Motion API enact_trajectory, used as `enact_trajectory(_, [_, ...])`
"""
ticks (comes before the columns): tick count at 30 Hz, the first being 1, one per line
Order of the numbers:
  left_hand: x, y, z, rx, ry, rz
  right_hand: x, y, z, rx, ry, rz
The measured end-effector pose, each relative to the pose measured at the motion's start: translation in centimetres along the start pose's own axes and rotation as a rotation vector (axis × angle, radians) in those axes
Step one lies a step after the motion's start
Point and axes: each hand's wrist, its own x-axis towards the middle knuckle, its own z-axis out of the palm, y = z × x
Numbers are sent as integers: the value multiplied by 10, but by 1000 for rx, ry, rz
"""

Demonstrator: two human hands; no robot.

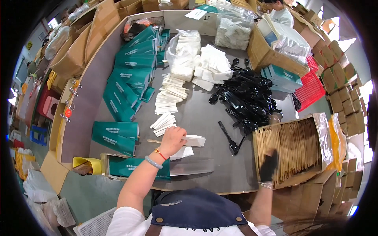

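Note:
My bare left hand (173, 141) is closed at the middle of the table, its fingertips on a narrow white packet (194, 140). A thin wooden stick (153, 141) pokes out on the left side of that hand. A white folded napkin (182, 152) lies just below the fingers. Under my forearm rests a green printed sleeve (149, 168) with a clear end. My right hand (269, 166), in a dark glove, is blurred over the left side of a cardboard box (256, 147) full of wooden sticks (295, 149); its fingers are not distinct.
Black plastic spoons and forks (248, 94) are heaped at centre right, with one spoon (228, 137) apart. White packets (171, 93) and napkins (212, 65) lie along the middle. Green sleeves (130, 74) fan out at left. A red basket (311, 88) stands at right.

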Motion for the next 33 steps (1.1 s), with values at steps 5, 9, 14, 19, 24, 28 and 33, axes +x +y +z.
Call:
enact_trajectory(5, [-18,50,-34,-519,-256,-350,8,-87,75,92,-453,-52])
enact_trajectory(9, [-64,54,-25,-294,-305,-171,25,-106,91,-255,-743,23])
enact_trajectory(14, [-119,66,-13,111,-64,56,33,-125,70,-233,-684,-95])
enact_trajectory(19, [-142,67,-11,299,-106,117,5,-172,50,195,-1044,-392])
enact_trajectory(24, [-138,63,-27,213,-105,78,-44,-178,59,76,-1144,-429])
enact_trajectory(28, [-136,47,-59,142,-73,-62,-33,-159,32,37,-1141,-460])
enact_trajectory(33, [-123,45,-46,76,-60,-26,-60,-150,53,220,-1128,-608])
